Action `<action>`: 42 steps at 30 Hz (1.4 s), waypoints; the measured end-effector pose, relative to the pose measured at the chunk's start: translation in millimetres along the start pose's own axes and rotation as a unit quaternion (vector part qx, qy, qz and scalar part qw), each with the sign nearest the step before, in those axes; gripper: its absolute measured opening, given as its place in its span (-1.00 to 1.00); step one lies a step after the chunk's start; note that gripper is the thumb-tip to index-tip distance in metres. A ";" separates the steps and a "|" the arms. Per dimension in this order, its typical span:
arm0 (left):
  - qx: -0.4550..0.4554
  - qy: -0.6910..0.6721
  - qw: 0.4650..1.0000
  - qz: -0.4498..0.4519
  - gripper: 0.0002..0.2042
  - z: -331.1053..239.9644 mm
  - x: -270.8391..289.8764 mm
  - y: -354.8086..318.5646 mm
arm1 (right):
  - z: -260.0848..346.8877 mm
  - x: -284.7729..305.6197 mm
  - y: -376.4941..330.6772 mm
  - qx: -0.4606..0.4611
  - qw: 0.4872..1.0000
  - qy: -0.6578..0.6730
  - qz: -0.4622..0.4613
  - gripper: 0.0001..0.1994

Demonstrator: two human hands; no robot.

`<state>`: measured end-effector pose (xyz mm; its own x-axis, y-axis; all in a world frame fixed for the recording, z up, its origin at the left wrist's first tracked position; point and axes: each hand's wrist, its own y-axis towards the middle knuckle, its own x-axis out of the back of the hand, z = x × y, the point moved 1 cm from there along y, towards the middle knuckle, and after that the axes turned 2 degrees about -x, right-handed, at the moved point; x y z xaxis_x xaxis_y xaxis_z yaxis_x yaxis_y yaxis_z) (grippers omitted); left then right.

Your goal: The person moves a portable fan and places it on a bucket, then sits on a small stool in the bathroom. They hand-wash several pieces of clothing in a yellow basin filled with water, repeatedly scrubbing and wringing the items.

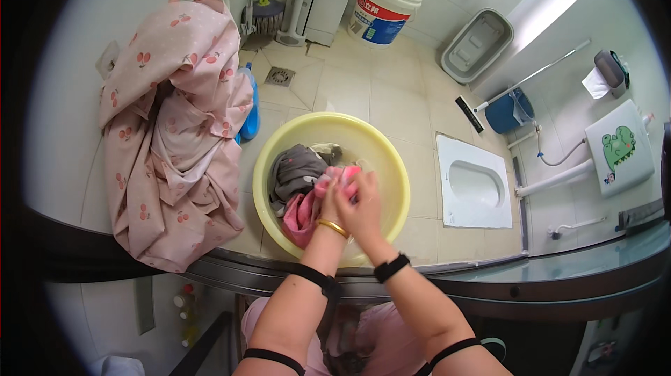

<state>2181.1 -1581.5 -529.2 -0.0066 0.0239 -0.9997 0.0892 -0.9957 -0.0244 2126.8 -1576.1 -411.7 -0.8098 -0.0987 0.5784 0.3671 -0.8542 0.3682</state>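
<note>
Both my hands are together over a pale yellow basin (pixel 400 198) on the tiled floor. My left hand (pixel 329 207), below which a gold bangle circles the wrist, is closed on a bunched pink cloth (pixel 351 174). Pressed against it from the right, my right hand (pixel 361 210) grips the same cloth, its fingers slightly blurred. The kind of garment cannot be made out. Inside the basin, a dark grey garment (pixel 297 168) lies to the left of my hands. A darker pink garment (pixel 300 220) sits below it, beside my left wrist. Something pale shows at the basin's far side.
A pink cherry-print curtain (pixel 175 138) hangs bunched at the left, near blue slippers (pixel 251 114). Behind the basin stand a mop (pixel 265 12) and a white bucket (pixel 383 12). A grey tub (pixel 478 44) leans far right; a squat toilet (pixel 475 184) lies right. A door track (pixel 279 277) runs in front.
</note>
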 end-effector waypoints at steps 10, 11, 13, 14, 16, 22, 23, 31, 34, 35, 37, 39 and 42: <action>-0.010 -0.013 0.994 -0.107 -0.81 16.1 7.7 10.3 | -41.0 -15.7 -1.8 -0.069 0.997 -0.042 -0.015 -0.79; 0.000 0.005 1.000 0.026 -0.81 3.0 23.7 7.4 | -25.4 -21.4 -12.7 -0.006 1.000 -0.021 -0.003 -0.77; 0.023 0.020 0.999 0.038 -0.82 5.3 38.9 8.0 | -47.9 -20.7 -8.3 -0.035 0.998 -0.043 0.017 -0.77; 0.037 0.022 0.996 -0.082 -0.82 9.9 29.6 11.2 | -61.4 -17.6 2.3 -0.061 0.996 -0.061 0.028 -0.77; -0.010 0.039 0.985 -0.165 -0.78 26.6 1.0 16.7 | -90.6 -0.2 30.7 -0.186 0.978 -0.075 0.061 -0.72; -0.063 0.072 0.966 -0.241 -0.48 -1.8 -55.6 -0.8 | -137.0 33.1 46.9 -0.393 0.781 0.477 0.087 -0.68; -0.031 0.019 0.988 -0.151 -0.40 -7.1 -69.1 -7.5 | -116.1 40.5 44.4 -0.381 0.769 0.508 0.078 -0.68; -0.087 0.018 0.992 -0.088 -0.77 -23.9 7.3 12.1 | 12.7 6.7 -30.6 0.049 0.995 0.048 0.068 -0.83; -0.018 0.093 0.986 -0.138 -0.78 30.1 -30.2 9.9 | -50.3 19.3 26.5 -0.077 0.996 -0.027 0.034 -0.81; 0.001 0.101 0.956 -0.277 -0.74 43.0 -72.6 10.3 | -70.4 27.0 39.0 -0.185 0.982 -0.042 0.007 -0.79; -0.070 0.113 0.947 -0.294 -0.71 32.9 -16.8 22.0 | -58.6 8.7 21.7 -0.109 0.993 -0.051 0.001 -0.78; -0.014 0.084 0.992 -0.098 -0.64 -12.6 42.1 14.8 | -25.7 -12.3 -9.4 0.041 0.998 -0.056 -0.009 -0.80; 0.034 -0.013 0.992 -0.123 -0.79 -1.9 -32.8 -15.5 | -18.3 -16.1 -14.7 -0.012 0.998 -0.032 0.052 -0.80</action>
<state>2181.8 -1566.7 -496.1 -0.0455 0.2654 -0.9631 0.0134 -0.9638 -0.2663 2126.0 -1571.3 -439.7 -0.7366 -0.1543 0.6585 0.4355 -0.8531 0.2873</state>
